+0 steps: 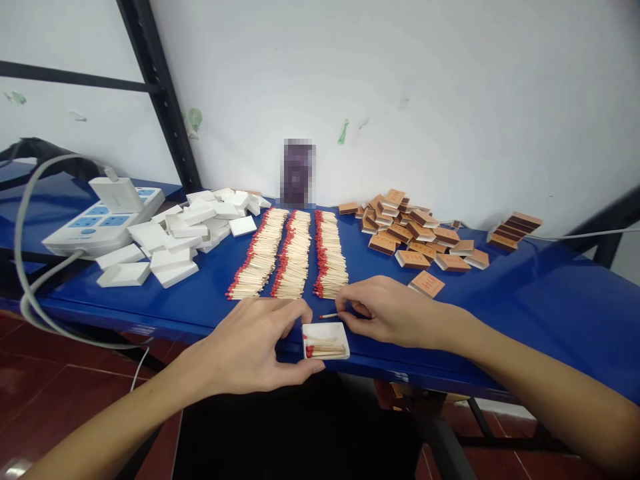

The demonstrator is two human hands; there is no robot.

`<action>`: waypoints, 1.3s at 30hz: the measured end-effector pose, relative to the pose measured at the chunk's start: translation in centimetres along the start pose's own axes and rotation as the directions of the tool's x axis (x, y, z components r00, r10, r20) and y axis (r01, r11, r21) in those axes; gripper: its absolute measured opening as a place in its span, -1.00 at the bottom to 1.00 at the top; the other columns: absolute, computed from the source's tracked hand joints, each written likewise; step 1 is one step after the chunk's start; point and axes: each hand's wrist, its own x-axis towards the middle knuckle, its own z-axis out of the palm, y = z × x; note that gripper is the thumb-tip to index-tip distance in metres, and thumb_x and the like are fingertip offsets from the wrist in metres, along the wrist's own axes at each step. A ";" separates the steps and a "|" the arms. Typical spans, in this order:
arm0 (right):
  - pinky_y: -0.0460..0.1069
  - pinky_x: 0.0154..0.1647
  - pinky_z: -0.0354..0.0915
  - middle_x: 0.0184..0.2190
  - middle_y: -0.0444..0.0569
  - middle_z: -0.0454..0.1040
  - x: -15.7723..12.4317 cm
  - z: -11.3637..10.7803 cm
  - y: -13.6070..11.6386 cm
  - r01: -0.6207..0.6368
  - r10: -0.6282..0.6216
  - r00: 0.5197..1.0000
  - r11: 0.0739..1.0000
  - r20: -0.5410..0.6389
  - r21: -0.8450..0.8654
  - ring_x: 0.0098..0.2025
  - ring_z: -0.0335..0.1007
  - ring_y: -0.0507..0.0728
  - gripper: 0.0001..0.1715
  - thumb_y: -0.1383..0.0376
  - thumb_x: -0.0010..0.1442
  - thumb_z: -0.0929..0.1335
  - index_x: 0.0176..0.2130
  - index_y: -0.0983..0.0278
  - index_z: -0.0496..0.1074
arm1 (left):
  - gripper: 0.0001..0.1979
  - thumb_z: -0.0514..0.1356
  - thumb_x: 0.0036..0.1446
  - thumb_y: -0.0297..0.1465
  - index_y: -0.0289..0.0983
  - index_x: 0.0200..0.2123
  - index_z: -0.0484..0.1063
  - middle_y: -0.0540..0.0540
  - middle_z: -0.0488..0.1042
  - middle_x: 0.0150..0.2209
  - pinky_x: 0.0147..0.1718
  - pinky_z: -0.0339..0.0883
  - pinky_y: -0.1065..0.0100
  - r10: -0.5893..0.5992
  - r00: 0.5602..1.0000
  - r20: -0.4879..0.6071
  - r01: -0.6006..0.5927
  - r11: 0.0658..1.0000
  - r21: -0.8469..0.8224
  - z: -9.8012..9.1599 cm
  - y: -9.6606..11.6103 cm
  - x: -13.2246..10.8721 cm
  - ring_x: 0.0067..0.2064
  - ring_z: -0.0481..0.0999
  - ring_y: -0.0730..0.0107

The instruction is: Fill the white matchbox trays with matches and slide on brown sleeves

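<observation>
My left hand grips a small white matchbox tray between thumb and fingers at the table's front edge. Several red-tipped matches lie in that tray, heads to the left. Just beyond its far rim, my right hand pinches a single match, its red head pointing left. Three long rows of matches stretch away from me: a left row, a middle row and a right row. The fingers of my right hand are close to the near end of the right row.
White empty trays are heaped on the left, beside a power strip with a looping cable. Orange-brown matchbox sleeves form a pile on the right, with a stack of sleeves farther right. A blurred dark object stands against the wall.
</observation>
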 end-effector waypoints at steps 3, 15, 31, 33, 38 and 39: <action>-0.08 -0.44 0.02 -0.50 -0.15 0.41 0.2 0.4 0.2 -0.054 0.051 0.997 0.997 -0.051 -0.059 -0.50 0.20 0.00 -0.89 0.39 0.22 0.30 -0.34 0.28 0.41 | -0.69 0.28 0.05 -0.16 -0.17 -0.24 0.29 0.12 0.28 -0.46 -0.41 0.11 0.35 -0.003 1.000 0.001 0.003 1.000 -0.021 0.0 0.1 -0.2 -0.45 0.33 0.41; -0.09 -0.48 -0.01 -0.63 -0.19 0.31 0.4 0.5 0.1 -0.167 0.160 0.982 0.983 -0.097 -0.072 -0.60 0.14 -0.02 -0.84 0.34 0.22 0.35 -0.25 0.29 0.56 | -0.72 0.27 0.04 -0.20 -0.18 -0.26 0.27 0.12 0.27 -0.44 -0.38 0.11 0.34 0.006 1.000 -0.003 -0.007 0.998 -0.061 -0.2 0.1 -0.2 -0.43 0.29 0.43; -0.14 -0.55 0.01 -0.67 -0.32 0.07 -0.1 -0.2 -1.0 -0.061 0.097 0.987 0.964 -0.126 0.258 -0.63 -0.02 -0.08 -0.90 0.33 0.21 0.35 -0.35 0.29 0.45 | -0.72 0.26 0.10 -0.18 -0.17 -0.21 0.30 0.13 0.25 -0.47 -0.45 0.07 0.37 0.002 0.999 -0.034 -0.002 1.000 -0.004 0.3 -0.1 0.0 -0.47 0.30 0.43; -0.15 -0.57 0.01 -0.67 -0.32 0.07 -0.2 0.0 -1.7 -0.025 0.056 0.994 0.954 -0.097 0.298 -0.64 -0.02 -0.09 -0.91 0.33 0.20 0.35 -0.35 0.29 0.45 | -0.72 0.26 0.11 -0.19 -0.17 -0.19 0.30 0.13 0.26 -0.46 -0.47 0.06 0.38 -0.013 0.999 -0.039 0.012 1.000 -0.004 0.4 -0.2 0.1 -0.47 0.30 0.42; -0.16 -0.59 0.00 -0.67 -0.31 0.09 -0.3 0.4 -2.2 0.018 0.010 0.995 0.961 -0.102 0.276 -0.65 0.00 -0.09 -0.95 0.37 0.15 0.36 -0.35 0.29 0.46 | -0.73 0.26 0.13 -0.22 -0.17 -0.17 0.29 0.13 0.24 -0.47 -0.48 0.05 0.40 -0.013 0.998 -0.056 0.013 1.000 0.005 0.5 -0.1 0.0 -0.49 0.28 0.44; -0.16 -0.58 0.00 -0.67 -0.31 0.10 -0.3 0.4 -2.0 0.031 0.006 0.989 0.968 -0.145 0.250 -0.65 0.00 -0.09 -0.94 0.37 0.16 0.35 -0.35 0.29 0.46 | -0.73 0.26 0.13 -0.22 -0.17 -0.17 0.28 0.14 0.24 -0.48 -0.48 0.05 0.40 -0.007 0.998 -0.057 0.008 1.000 0.008 0.5 -0.1 0.0 -0.49 0.28 0.44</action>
